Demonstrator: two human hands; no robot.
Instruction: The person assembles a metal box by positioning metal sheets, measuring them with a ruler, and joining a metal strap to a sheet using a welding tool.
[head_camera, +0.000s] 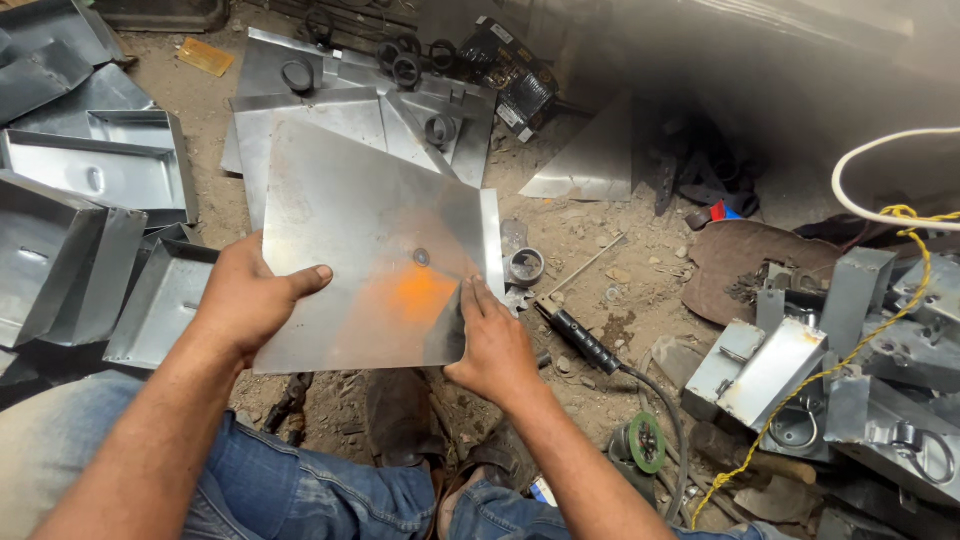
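Steel, flat and dull grey, makes up the square sheet (370, 250) held at the centre of the view, with an orange smear near its lower right and a small round hole or rivet just above that smear. The left hand (250, 295) grips the sheet's left edge at about 8 o'clock, thumb laid across the top face and the other fingers hidden beneath, so the hand is closed on the metal. The right hand (492, 340) sits at the lower right corner, about 4 o'clock, fingers fairly straight and pressed on the top face near the edge; whether its thumb curls under cannot be told. The sheet is tilted slightly and raised over the dirt floor (590, 225).

At 12 o'clock from the sheet lies a stack of flat steel panels (330, 110) bearing black ring handles (405, 70). At 9 to 10 o'clock stand folded steel trays (100, 170), some leaning on each other. Just beside the sheet at 3 o'clock sits a small round metal cup (526, 266), and below it a black-handled tool with a cable (585, 342). At 4 o'clock further out lie grey metal boxes (770, 370) with a yellow cord (860, 345) draped over them. Blue jeans (300, 490) fill the 6 o'clock edge.
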